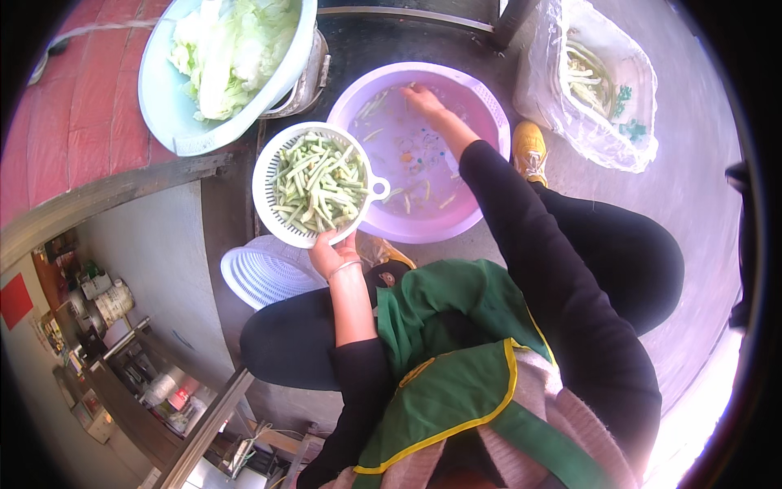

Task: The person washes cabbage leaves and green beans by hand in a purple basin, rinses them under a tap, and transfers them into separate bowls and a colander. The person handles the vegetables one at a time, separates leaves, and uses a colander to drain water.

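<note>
My left hand (pixel 332 255) grips the near rim of a round white plastic colander (pixel 261 183), which has a small ring handle on its right side. Cut green beans (pixel 317 183) are heaped inside it. The colander overlaps the left edge of a purple plastic basin (pixel 421 235) of water. Over the far part of that basin reaches my right hand (pixel 423 102), its fingers close to the water and near some loose bean pieces (pixel 374 105). Whether it pinches a piece is too small to tell. More bean pieces (pixel 408 202) lie in the near part of the basin.
A pale blue basin of leafy greens (pixel 226 67) stands at the upper left beside a red-topped surface (pixel 73 104). A plastic-lined bin (pixel 544 104) with vegetable scraps is at the upper right. A white-blue plastic basket (pixel 263 275) leans beside my left knee.
</note>
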`<state>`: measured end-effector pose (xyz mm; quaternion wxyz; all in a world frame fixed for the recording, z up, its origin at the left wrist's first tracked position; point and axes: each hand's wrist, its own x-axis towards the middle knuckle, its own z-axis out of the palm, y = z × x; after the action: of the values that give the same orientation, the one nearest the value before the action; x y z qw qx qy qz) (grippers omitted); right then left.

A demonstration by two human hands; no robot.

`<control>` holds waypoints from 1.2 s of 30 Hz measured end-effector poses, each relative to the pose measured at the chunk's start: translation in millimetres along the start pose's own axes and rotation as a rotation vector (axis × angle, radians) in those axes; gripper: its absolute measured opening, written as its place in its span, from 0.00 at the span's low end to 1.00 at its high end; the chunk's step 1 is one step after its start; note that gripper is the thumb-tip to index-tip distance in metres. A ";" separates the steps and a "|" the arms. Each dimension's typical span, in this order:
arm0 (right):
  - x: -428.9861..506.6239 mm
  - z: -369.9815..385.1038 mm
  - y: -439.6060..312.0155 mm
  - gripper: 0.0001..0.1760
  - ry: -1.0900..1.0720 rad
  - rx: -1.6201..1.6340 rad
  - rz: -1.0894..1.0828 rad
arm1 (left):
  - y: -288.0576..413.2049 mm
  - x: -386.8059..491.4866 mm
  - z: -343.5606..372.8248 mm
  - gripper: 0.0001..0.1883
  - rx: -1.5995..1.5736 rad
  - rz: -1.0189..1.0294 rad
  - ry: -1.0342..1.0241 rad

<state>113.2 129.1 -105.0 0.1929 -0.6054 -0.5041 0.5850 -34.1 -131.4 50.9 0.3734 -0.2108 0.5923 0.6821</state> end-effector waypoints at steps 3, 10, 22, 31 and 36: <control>5.3 42.1 8.6 0.25 0.014 0.257 0.016 | 0.0 -0.9 1.1 0.35 0.009 0.001 -0.001; -35.7 108.8 -13.4 0.14 -0.073 0.745 0.237 | -3.6 1.2 1.8 0.36 -0.003 -0.002 0.063; -57.7 87.9 -26.9 0.10 -0.511 1.276 0.514 | -8.5 5.8 -3.5 0.35 -0.001 -0.020 0.057; -130.1 16.4 -116.1 0.13 -0.425 0.595 -0.082 | -10.7 5.1 -5.7 0.37 -0.006 0.022 0.001; -197.2 50.5 -147.8 0.20 -0.392 -0.388 -0.743 | -13.7 6.9 -5.1 0.34 -0.008 -0.033 0.051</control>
<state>48.8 8.0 105.8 0.1738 -0.2866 -0.8139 0.4746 -28.8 -134.4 35.9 0.3686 -0.2392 0.5955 0.6725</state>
